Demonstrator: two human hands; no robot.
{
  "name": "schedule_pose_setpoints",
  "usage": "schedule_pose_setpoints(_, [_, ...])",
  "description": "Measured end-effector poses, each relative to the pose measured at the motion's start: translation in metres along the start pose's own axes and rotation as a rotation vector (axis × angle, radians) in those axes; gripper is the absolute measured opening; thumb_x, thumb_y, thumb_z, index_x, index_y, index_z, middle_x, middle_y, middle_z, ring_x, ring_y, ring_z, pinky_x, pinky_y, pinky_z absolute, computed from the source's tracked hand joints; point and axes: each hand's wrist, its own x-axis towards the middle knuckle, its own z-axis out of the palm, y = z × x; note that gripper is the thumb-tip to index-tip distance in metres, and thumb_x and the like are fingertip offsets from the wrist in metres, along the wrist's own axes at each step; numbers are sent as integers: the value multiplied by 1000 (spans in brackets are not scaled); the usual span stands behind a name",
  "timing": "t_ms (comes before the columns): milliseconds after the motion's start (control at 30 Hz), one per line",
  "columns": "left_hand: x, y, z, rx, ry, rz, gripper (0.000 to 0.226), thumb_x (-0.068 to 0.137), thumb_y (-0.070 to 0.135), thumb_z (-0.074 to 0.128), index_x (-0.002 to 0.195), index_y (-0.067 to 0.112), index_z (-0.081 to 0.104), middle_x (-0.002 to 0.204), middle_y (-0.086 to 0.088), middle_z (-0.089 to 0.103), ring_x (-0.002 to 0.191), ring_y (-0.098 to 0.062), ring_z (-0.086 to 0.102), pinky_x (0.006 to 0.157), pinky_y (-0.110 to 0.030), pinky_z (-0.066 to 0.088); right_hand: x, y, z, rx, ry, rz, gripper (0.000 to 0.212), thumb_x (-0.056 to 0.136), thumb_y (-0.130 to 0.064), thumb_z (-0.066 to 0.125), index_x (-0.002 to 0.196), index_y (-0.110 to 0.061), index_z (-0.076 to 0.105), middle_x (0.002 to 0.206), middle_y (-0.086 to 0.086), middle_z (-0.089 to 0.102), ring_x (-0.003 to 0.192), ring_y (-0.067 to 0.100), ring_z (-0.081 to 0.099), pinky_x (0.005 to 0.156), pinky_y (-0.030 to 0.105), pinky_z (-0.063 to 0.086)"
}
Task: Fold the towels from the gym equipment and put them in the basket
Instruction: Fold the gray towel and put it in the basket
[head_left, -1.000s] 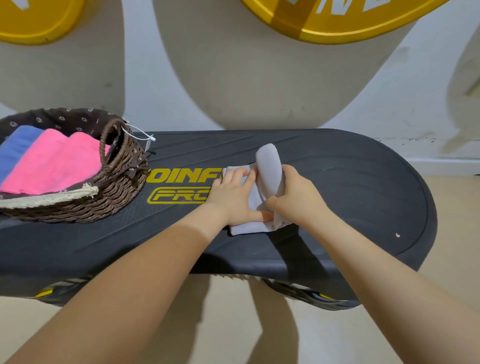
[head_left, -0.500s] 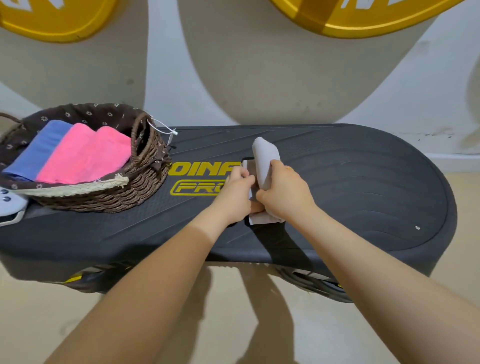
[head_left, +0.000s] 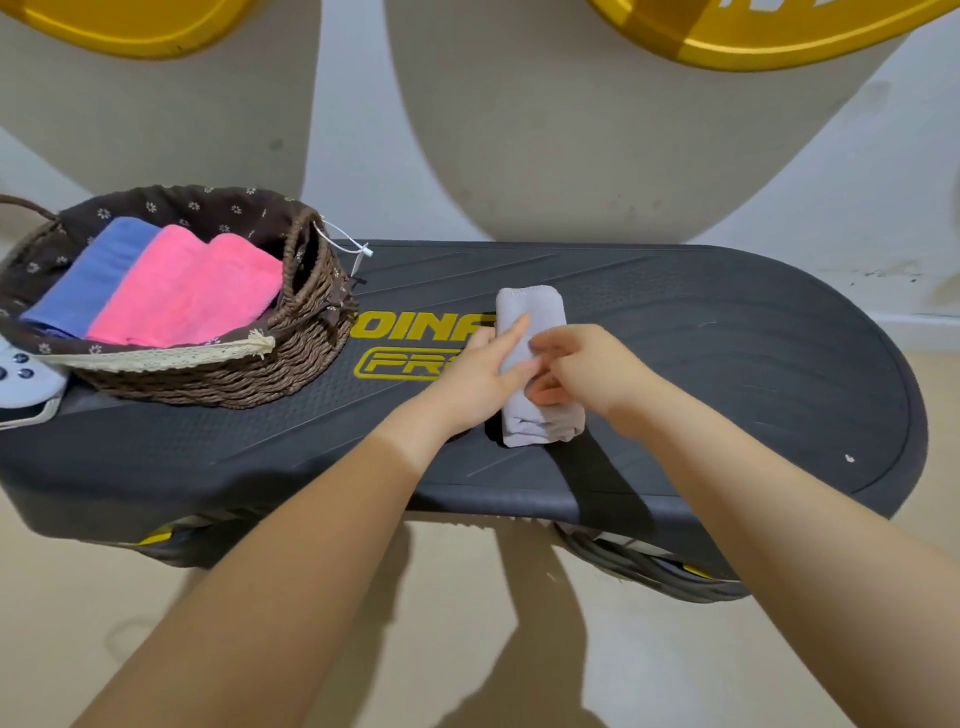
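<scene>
A grey towel (head_left: 531, 318), folded into a narrow strip, lies on the black gym board (head_left: 727, 364) near its yellow lettering. My left hand (head_left: 480, 376) rests against the towel's left side with straight fingers laid over it. My right hand (head_left: 589, 371) is on the towel's right side, fingers curled into the cloth, pinching the fold. At the board's left end stands a brown wicker basket (head_left: 311, 338) with a dark flowered lining. A folded blue towel (head_left: 98, 270) and a folded pink towel (head_left: 192, 291) lie side by side in it.
A white device with buttons (head_left: 23, 382) lies at the board's far left, in front of the basket. Two yellow discs (head_left: 753, 36) hang on the wall above. The board's right half is bare. Beige floor lies below its near edge.
The towel's raised right half has come down flat onto the board, now a narrow strip. My left fingers have straightened over it. The view has shifted left, showing more of the basket.
</scene>
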Motion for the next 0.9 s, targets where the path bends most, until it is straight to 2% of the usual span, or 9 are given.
schedule_pose_setpoints(33, [-1, -2, 0, 45, -50, 6, 68, 94, 36, 48, 148, 29, 8, 149, -4, 19, 136, -18, 27, 102, -19, 23, 0, 9, -5, 26, 83, -34, 27, 88, 1, 42, 110, 1, 58, 102, 23, 63, 84, 25, 59, 84, 36, 51])
schedule_pose_setpoints(100, [-3, -5, -1, 162, -99, 28, 81, 90, 45, 51, 148, 30, -3, 153, -1, 10, 140, -22, 20, 113, -32, 21, -3, 26, -11, -267, 231, -170, 33, 93, -14, 47, 125, -9, 53, 129, 9, 54, 112, 22, 55, 96, 33, 42])
schedule_pose_setpoints(167, [-1, -8, -2, 308, -86, 44, 85, 88, 51, 49, 148, 29, -8, 154, -1, 9, 140, -26, 18, 115, -37, 18, -7, 38, -7, -424, 113, -299, 48, 97, -26, 41, 142, -10, 35, 153, 4, 27, 141, 17, 26, 111, 29, 23])
schedule_pose_setpoints(267, [2, -8, -3, 422, -72, 69, 88, 88, 54, 48, 147, 27, -10, 155, -3, 7, 143, -23, 7, 118, -36, 5, 0, 48, 5, -551, -39, -272, 60, 100, -37, 25, 150, -10, 4, 159, 4, -4, 147, 12, -2, 120, 33, 7])
schedule_pose_setpoints(433, [0, -15, -1, 264, -105, 97, 116, 69, 54, 71, 147, 29, -11, 156, 3, 1, 145, -15, -5, 119, -39, -6, 33, 41, 6, -470, -63, -130, 63, 100, -39, 21, 149, -12, -8, 158, 3, -13, 147, 13, -7, 120, 43, 6])
schedule_pose_setpoints(600, [8, -16, 0, 400, -57, 87, 122, 64, 62, 70, 146, 28, -14, 155, -2, 6, 144, -16, -6, 115, -41, -15, 64, 37, 5, -531, 21, -22, 74, 97, -51, 24, 148, -12, -12, 159, 1, -10, 146, 19, -10, 118, 42, -1])
schedule_pose_setpoints(767, [4, -8, 0, 620, -6, 57, 127, 61, 73, 62, 147, 21, -15, 151, -5, -33, 139, -25, -31, 111, -43, -20, 68, 38, 9, -432, 86, 73, 82, 93, -58, 31, 150, -8, -1, 159, 7, -3, 146, 26, -11, 118, 40, -4])
schedule_pose_setpoints(833, [2, -6, 1, 668, -8, 58, 128, 61, 75, 61, 147, 16, -13, 151, -3, -33, 139, -25, -31, 111, -44, -19, 59, 42, 13, -449, 210, 67, 84, 89, -62, 34, 146, -2, 20, 157, 14, 12, 146, 29, 1, 118, 41, 2])
schedule_pose_setpoints(900, [3, -6, 1, 685, -11, 41, 129, 61, 75, 61, 147, 13, -12, 153, -1, -29, 140, -24, -27, 112, -44, -17, 46, 48, 16, -403, 376, -17, 82, 82, -63, 36, 138, -3, 37, 142, 16, 41, 137, 31, 28, 115, 43, 17])
